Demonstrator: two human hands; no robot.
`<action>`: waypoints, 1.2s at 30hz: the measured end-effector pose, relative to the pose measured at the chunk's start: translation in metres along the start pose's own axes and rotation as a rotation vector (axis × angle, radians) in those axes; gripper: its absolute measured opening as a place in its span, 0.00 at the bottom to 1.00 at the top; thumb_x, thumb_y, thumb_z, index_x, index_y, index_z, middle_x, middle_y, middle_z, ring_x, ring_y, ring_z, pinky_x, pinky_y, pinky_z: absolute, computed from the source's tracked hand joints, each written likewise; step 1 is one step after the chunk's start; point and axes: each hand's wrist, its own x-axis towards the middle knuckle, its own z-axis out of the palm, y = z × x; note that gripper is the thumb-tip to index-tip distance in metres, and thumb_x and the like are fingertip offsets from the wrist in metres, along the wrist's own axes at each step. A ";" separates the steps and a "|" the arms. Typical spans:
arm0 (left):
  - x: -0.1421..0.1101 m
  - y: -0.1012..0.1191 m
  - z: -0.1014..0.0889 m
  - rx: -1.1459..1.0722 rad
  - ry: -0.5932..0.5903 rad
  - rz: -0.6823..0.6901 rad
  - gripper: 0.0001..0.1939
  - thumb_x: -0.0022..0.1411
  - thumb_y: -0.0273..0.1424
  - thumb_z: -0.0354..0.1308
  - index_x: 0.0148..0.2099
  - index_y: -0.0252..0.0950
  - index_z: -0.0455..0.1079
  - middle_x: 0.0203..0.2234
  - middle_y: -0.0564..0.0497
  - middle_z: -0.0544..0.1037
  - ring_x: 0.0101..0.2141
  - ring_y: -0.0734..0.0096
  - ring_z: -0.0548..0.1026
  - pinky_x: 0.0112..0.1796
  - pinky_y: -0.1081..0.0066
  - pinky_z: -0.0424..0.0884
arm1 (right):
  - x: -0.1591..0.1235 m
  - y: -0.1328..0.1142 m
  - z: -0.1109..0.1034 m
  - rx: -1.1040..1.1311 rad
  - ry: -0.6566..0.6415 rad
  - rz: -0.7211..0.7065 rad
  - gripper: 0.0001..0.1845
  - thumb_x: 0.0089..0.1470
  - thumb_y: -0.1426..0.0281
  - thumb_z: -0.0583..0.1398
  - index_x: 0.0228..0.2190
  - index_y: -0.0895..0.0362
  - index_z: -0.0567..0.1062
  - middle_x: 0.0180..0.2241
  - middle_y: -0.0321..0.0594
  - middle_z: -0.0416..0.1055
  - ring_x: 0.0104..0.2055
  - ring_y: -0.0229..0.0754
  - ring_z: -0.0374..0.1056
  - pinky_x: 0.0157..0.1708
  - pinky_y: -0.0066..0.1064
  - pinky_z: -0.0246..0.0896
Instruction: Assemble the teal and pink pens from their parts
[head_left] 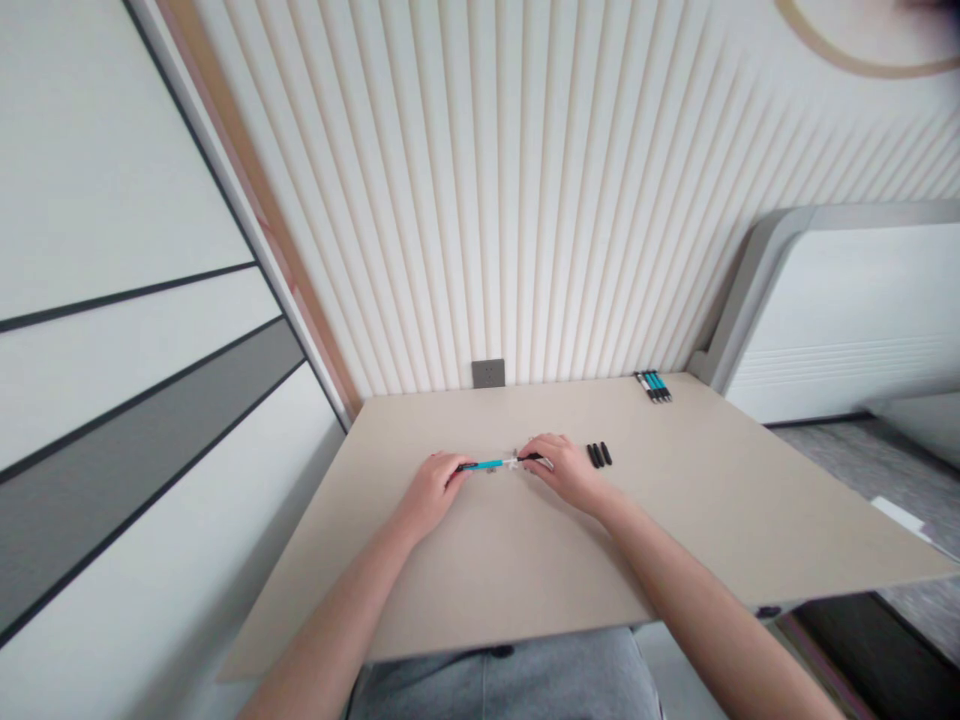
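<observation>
A blue pen barrel [486, 465] with a black end lies level between my hands, low over the table. My left hand [437, 487] pinches its black end. Closed around a black pen grip [530, 457] is my right hand [564, 470], just right of the barrel. A pale, clear-looking section shows between barrel and grip; whether the two parts are joined I cannot tell. Small metallic or clear bits [514, 454] lie by the fingers, too small to name. Right of my right hand, three black grips [599, 455] stand side by side on the tabletop.
Several pens [654, 387], blue and white with black ends, lie in a row at the back right of the beige table [487, 580]. Behind is a ribbed wall with a grey socket [488, 373]. A white cabinet [135, 420] rises at left, a bed [847, 310] at right.
</observation>
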 end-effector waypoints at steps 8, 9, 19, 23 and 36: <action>-0.002 0.005 -0.001 -0.029 -0.073 0.072 0.09 0.68 0.32 0.51 0.46 0.41 0.71 0.38 0.49 0.78 0.40 0.65 0.73 0.44 0.64 0.66 | 0.000 -0.012 0.014 0.217 0.040 0.025 0.10 0.57 0.68 0.60 0.42 0.54 0.75 0.37 0.40 0.76 0.40 0.41 0.70 0.44 0.34 0.62; -0.002 0.005 -0.001 -0.028 -0.080 0.075 0.09 0.68 0.33 0.51 0.46 0.41 0.71 0.37 0.49 0.78 0.39 0.65 0.73 0.44 0.64 0.66 | 0.000 -0.012 0.015 0.232 0.038 0.032 0.10 0.57 0.68 0.60 0.42 0.54 0.74 0.37 0.39 0.76 0.40 0.41 0.70 0.44 0.34 0.63; 0.001 0.006 -0.004 -0.015 -0.050 0.141 0.08 0.68 0.31 0.52 0.46 0.41 0.72 0.36 0.50 0.78 0.39 0.66 0.73 0.43 0.65 0.66 | -0.001 -0.013 0.016 0.301 -0.069 0.153 0.14 0.63 0.65 0.51 0.44 0.53 0.74 0.30 0.36 0.75 0.30 0.37 0.70 0.35 0.28 0.64; 0.001 0.004 -0.002 0.015 -0.019 0.098 0.08 0.67 0.30 0.52 0.45 0.40 0.72 0.36 0.50 0.78 0.38 0.66 0.73 0.43 0.65 0.67 | -0.001 -0.015 0.017 0.356 -0.071 0.091 0.18 0.58 0.67 0.58 0.50 0.53 0.69 0.38 0.39 0.75 0.41 0.40 0.71 0.42 0.31 0.64; 0.000 0.002 -0.002 0.002 0.005 0.181 0.09 0.68 0.30 0.53 0.46 0.40 0.72 0.37 0.50 0.79 0.38 0.67 0.74 0.43 0.65 0.68 | -0.001 -0.013 0.014 0.279 -0.141 0.080 0.18 0.66 0.65 0.48 0.31 0.56 0.74 0.26 0.34 0.72 0.28 0.36 0.66 0.33 0.28 0.59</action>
